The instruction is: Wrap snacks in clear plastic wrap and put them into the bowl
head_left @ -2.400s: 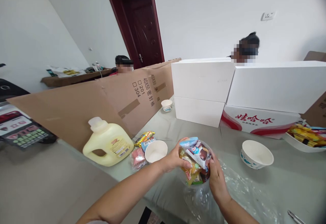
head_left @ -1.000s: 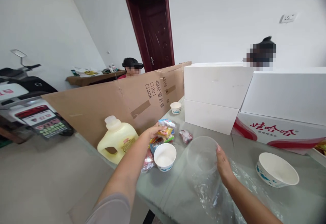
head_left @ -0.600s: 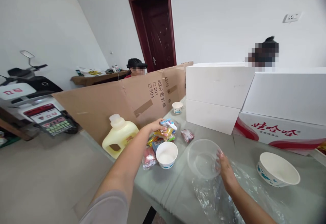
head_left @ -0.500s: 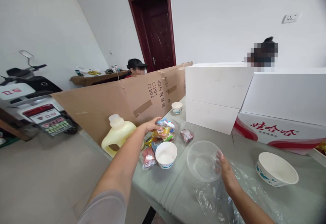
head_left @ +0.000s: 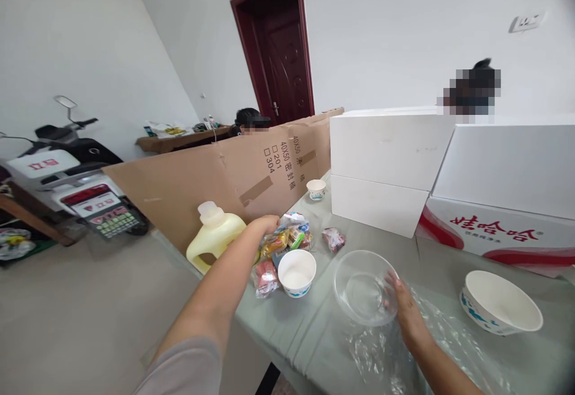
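My left hand (head_left: 270,224) reaches to the back left edge of a pile of wrapped snacks (head_left: 294,236). Its fingers look curled in, and what they hold, if anything, is hidden. At the pile's front stands a white paper bowl (head_left: 297,268) with a blue pattern, beside a pink snack pack (head_left: 266,276). My right hand (head_left: 409,311) grips the right side of a clear plastic bowl (head_left: 359,281), which shows nothing in it. A single wrapped snack (head_left: 333,239) lies behind this bowl. Under my right forearm is a crumpled clear plastic bag (head_left: 381,353).
A yellow jug (head_left: 217,234) stands left of the pile, by an upright cardboard sheet (head_left: 251,173). White boxes (head_left: 381,167) line the back. Further paper bowls stand at the right (head_left: 501,302) and far back (head_left: 316,190). Two people are partly visible behind; a scooter (head_left: 85,167) stands left.
My left hand has drawn its fingers in at the back of the snack pile, where they reached over it before. My right hand stays on the clear bowl. The whole view has shifted slightly.
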A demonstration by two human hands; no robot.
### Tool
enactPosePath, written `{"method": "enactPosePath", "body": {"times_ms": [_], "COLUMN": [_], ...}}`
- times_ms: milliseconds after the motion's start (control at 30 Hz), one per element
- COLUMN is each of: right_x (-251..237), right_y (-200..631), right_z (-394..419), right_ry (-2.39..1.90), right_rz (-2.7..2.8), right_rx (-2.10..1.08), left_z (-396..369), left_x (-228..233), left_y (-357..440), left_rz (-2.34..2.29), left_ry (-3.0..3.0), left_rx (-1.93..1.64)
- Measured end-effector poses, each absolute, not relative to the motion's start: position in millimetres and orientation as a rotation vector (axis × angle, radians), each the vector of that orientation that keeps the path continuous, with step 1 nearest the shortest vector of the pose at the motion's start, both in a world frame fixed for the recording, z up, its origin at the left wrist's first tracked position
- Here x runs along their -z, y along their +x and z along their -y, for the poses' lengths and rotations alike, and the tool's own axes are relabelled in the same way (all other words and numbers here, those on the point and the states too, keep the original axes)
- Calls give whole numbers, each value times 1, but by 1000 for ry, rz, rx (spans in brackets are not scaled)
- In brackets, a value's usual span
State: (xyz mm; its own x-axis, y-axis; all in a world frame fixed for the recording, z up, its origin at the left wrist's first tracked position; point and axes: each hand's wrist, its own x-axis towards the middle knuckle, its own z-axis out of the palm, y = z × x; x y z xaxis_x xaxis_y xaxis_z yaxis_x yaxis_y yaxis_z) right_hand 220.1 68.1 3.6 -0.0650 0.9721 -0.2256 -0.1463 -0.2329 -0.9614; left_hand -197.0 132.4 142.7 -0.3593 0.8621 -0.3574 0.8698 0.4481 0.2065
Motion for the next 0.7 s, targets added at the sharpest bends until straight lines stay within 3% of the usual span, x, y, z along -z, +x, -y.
{"method": "enactPosePath", "body": {"times_ms": [167, 333, 533, 700], "right_x": [-6, -11, -8, 4], "right_y": [223, 227, 229, 269], "right_z": [-65, -55, -36, -7], "right_ry": [-1259, -1273, -1228, -1307], "right_rz": [1108, 1220, 1258, 1686], "right_rx": [-1423, -1328, -1353, -913], "left_z": [-136, -123, -85, -89], "left_x": [-160, -168, -124, -104], "left_y": [-170, -116, -7, 22], "left_rz": [-2420, -2507, -1897, -1682], "left_ry": [1568, 1775, 2086, 2047], "left_rx": [24, -192, -224, -271]}}
